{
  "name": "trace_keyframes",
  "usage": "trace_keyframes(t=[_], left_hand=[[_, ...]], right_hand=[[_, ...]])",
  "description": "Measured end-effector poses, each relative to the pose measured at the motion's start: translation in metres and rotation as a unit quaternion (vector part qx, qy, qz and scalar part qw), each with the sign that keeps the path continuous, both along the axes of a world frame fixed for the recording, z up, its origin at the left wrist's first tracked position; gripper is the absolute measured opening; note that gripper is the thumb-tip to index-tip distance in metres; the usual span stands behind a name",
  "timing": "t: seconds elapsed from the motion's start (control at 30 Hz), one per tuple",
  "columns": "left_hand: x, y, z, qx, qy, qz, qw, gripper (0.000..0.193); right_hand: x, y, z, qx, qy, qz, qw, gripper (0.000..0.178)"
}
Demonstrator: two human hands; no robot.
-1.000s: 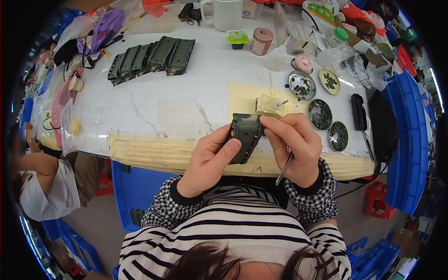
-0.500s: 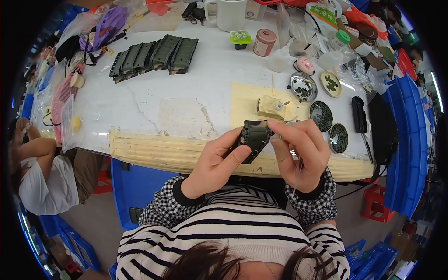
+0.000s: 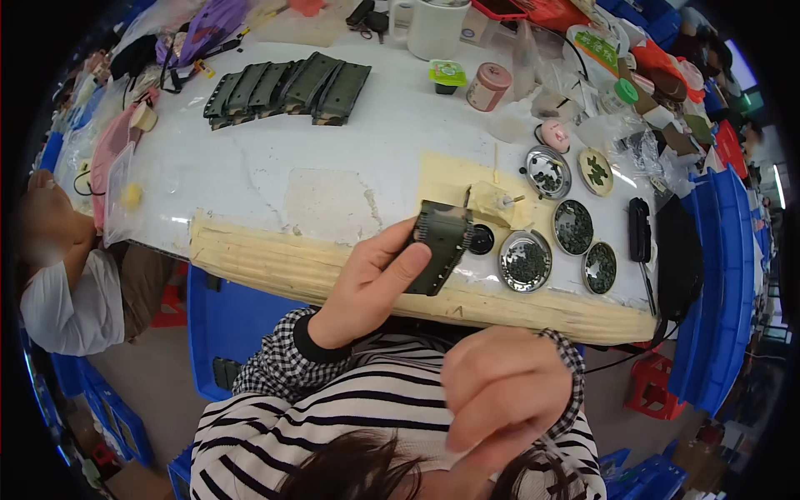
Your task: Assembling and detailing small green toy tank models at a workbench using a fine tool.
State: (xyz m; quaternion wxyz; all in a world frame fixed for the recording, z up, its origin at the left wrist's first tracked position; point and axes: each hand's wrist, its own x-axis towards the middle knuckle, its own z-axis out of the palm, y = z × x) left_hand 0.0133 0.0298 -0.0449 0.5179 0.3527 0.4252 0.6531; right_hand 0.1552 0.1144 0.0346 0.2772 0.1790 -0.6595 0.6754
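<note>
My left hand (image 3: 358, 287) grips a dark green camouflage plastic hull-shaped part (image 3: 439, 246), thumb on its face, just above the table's padded front edge. Close to my chest, my right hand (image 3: 504, 387) is raised with its fingers curled in. It is partly blurred, and what it pinches, if anything, I cannot make out. Just beyond the part are a beige block (image 3: 492, 206) with a thin stick in it and a small round black pot (image 3: 481, 240). Right of these, round metal dishes (image 3: 526, 261) hold small dark green pieces. Several similar camouflage parts (image 3: 337, 90) lie in a row farther back.
A yellow sheet (image 3: 442, 175) lies under the block. At the back stand a white mug (image 3: 435, 29), a pink tin (image 3: 489, 87) and a green-lidded cup (image 3: 448, 75). A black folding tool (image 3: 639, 229) lies at the right. Another person (image 3: 75, 292) sits at the left.
My right hand has left the camouflage part and moved down toward my chest. My left hand keeps hold of the part, now slightly farther left. The dish and black pot are uncovered from view.
</note>
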Motion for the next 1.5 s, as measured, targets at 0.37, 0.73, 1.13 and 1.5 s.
trace_keyframes(t=[0.37,0.73,1.13,1.5], left_hand=[[-0.021,0.000,0.002,-0.033,-0.184,0.104,0.977,0.041],[-0.035,-0.003,0.001,-0.097,0.009,0.218,0.971,0.048],[-0.087,-0.025,-0.029,-0.121,0.380,0.338,0.852,0.053],[-0.103,-0.010,-0.038,-0.142,0.577,0.376,0.712,0.049]], right_hand=[[-0.001,-0.012,0.002,-0.092,0.037,0.107,0.989,0.016],[0.014,-0.001,0.007,-0.060,0.060,0.064,0.994,0.021],[0.015,0.017,0.003,-0.038,0.048,0.126,0.990,0.018],[0.063,0.038,-0.027,0.021,-0.144,-0.090,0.985,0.015]])
